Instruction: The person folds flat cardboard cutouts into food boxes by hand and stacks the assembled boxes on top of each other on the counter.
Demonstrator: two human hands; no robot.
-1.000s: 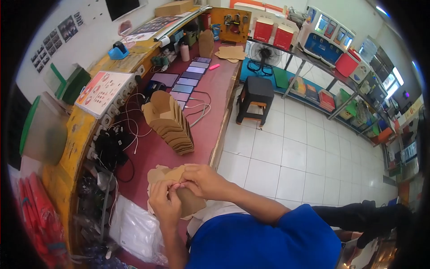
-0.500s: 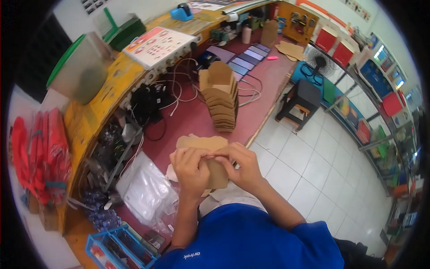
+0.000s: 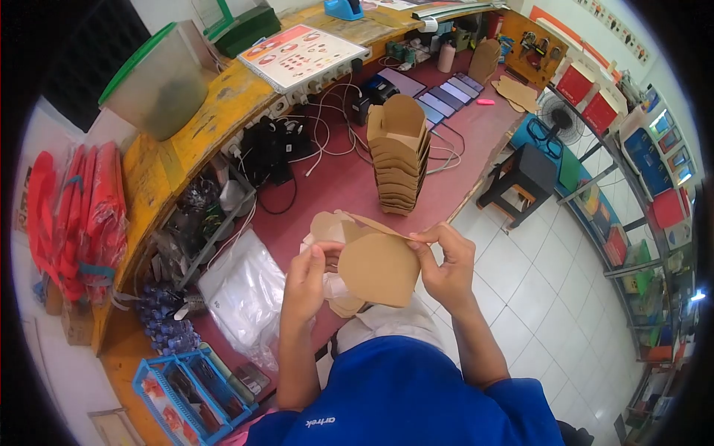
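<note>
Between my hands is a brown cardboard piece [image 3: 379,269] with a rounded panel facing up and a flap folded along its far side. My right hand [image 3: 448,262] pinches its right corner between thumb and fingers. At its left side is my left hand [image 3: 312,279], fingers apart and curled near the edge; whether they touch the cardboard is unclear. Beyond the hands, a nested stack of folded cardboard boxes [image 3: 399,160] stands on the red table surface [image 3: 297,215]. More flat cardboard [image 3: 346,305] shows partly beneath the held piece.
Plastic bags [image 3: 245,297] lie to the left, with a blue basket [image 3: 190,394] nearer me. Cables [image 3: 327,126] and a row of phones [image 3: 450,95] are farther back. A black stool [image 3: 523,178] stands on the floor to the right.
The hands have moved apart, and the held cardboard has opened out with its rounded panel showing. The view has swung so that the table and stack appear farther right.
</note>
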